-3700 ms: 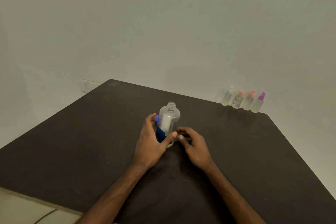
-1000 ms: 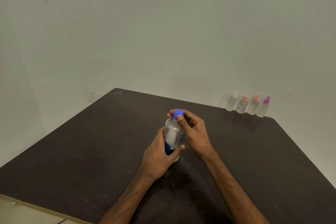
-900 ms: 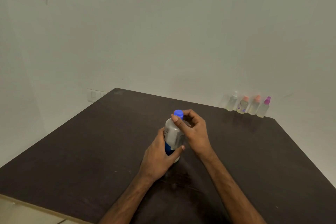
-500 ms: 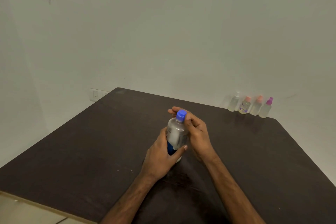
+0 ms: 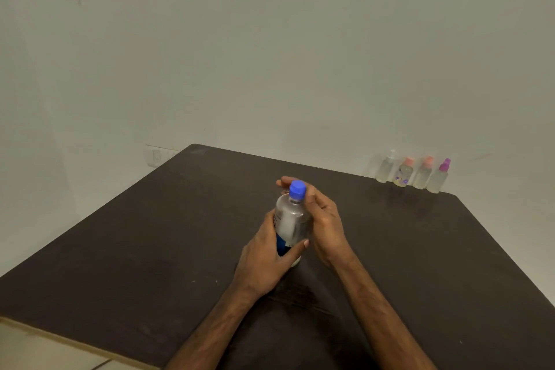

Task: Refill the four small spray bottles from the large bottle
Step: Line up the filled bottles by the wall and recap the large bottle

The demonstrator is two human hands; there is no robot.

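Large bottle (image 5: pixel 290 224) is held upright mid-table, its body gripped by the left hand (image 5: pixel 264 258). The right hand (image 5: pixel 326 219) is cupped behind the blue cap (image 5: pixel 297 189). Whether the cap is actually pinched can't be told, as the view is blurred. Four small spray bottles (image 5: pixel 413 173) are lined up at the table's (image 5: pixel 120 249) far-right edge, well apart. Risk: if the cap's left loose or cross-threaded, liquid could be spilled w/ any tip or squeeze.

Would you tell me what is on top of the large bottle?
A blue cap sits on the large bottle, the right hand curled round it; the neck beneath is covered.
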